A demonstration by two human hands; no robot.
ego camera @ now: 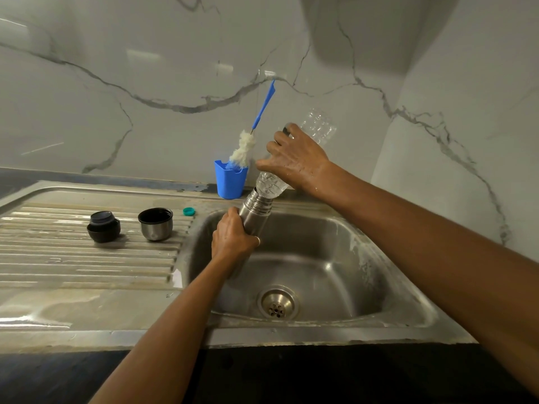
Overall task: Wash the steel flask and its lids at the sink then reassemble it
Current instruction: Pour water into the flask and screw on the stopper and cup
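My left hand (233, 237) grips the steel flask (256, 211) around its body and holds it tilted over the sink basin (335, 258). My right hand (294, 158) grips a clear plastic bottle (318, 126), upended with its neck at the flask's open mouth. On the ribbed drainboard (58, 258) to the left stand the black inner lid (103, 227) and the steel cup lid (155, 223), its open black inside facing up.
A small teal bottle cap (189, 211) lies at the basin's back left corner. A blue holder (230, 182) with a blue-handled bottle brush (245, 147) stands against the marble wall. The drain (277, 303) sits in the basin floor. A dark counter edge runs along the front.
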